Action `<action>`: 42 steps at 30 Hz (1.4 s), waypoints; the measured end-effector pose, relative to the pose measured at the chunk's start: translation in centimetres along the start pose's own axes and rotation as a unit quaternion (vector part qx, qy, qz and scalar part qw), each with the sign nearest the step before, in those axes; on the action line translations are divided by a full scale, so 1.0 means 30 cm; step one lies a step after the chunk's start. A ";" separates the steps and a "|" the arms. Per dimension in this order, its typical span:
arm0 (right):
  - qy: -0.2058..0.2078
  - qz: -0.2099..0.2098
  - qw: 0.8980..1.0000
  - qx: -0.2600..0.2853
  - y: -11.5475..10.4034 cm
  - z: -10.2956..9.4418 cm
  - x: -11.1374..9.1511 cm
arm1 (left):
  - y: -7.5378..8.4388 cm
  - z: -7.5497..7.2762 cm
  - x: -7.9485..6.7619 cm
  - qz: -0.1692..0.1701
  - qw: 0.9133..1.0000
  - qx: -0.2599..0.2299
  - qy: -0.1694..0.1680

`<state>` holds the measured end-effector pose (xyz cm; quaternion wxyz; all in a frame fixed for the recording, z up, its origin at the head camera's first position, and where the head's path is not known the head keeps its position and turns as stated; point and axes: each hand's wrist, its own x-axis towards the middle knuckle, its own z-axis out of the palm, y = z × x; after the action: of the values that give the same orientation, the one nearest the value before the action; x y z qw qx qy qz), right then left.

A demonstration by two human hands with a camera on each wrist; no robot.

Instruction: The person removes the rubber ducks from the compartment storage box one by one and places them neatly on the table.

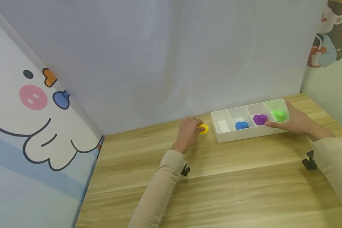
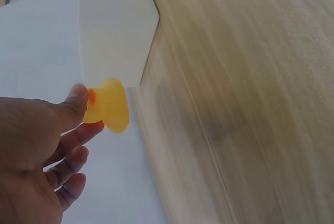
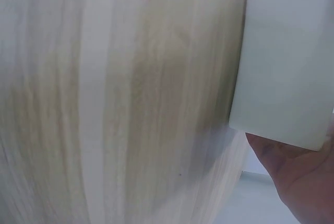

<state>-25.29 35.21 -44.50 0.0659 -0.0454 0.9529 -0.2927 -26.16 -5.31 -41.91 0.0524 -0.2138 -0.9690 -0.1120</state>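
Observation:
My left hand [image 1: 188,131] pinches a small yellow rubber duck [image 2: 112,106] between thumb and index finger, the other fingers loosely bent. In the left wrist view the duck's orange beak faces the thumb. It is just left of a white four-section tray [image 1: 245,134]. My right hand [image 1: 299,122] grips the tray's right end, thumb along the front wall and fingers round the end, partly hidden. Inside the tray, a green duck [image 1: 279,116] is in the rightmost section, a purple duck [image 1: 260,119] in the one beside it, then a blue duck [image 1: 241,125]. The leftmost section [image 1: 223,125] shows its bare floor.
The tray stands on a wood-grain table [image 1: 205,196] near its back edge, close to a pale grey wall [image 1: 159,63]. A panel with a cartoon animal [image 1: 45,126] borders the left side. Small black pieces [image 1: 310,161] show beside both sleeves.

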 end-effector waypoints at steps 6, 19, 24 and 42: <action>0.001 -0.001 1.000 0.003 -0.016 0.005 0.001 | -0.025 0.016 -0.017 -0.016 1.000 -0.004 -0.021; -0.015 0.022 1.000 -0.010 -0.013 -0.007 -0.012 | -0.038 0.040 -0.039 -0.029 0.998 -0.011 -0.050; -0.018 0.024 1.000 -0.009 0.003 -0.013 -0.010 | -0.037 0.051 -0.037 -0.026 0.998 -0.007 -0.054; -0.012 -0.019 0.999 0.037 0.033 0.007 0.002 | -0.039 0.059 -0.035 -0.028 0.998 -0.003 -0.063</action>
<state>-25.35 35.91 -45.24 0.0737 -0.0647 0.9394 -0.3286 -25.80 -6.35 -44.00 -0.0127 -0.1930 -0.9757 -0.1031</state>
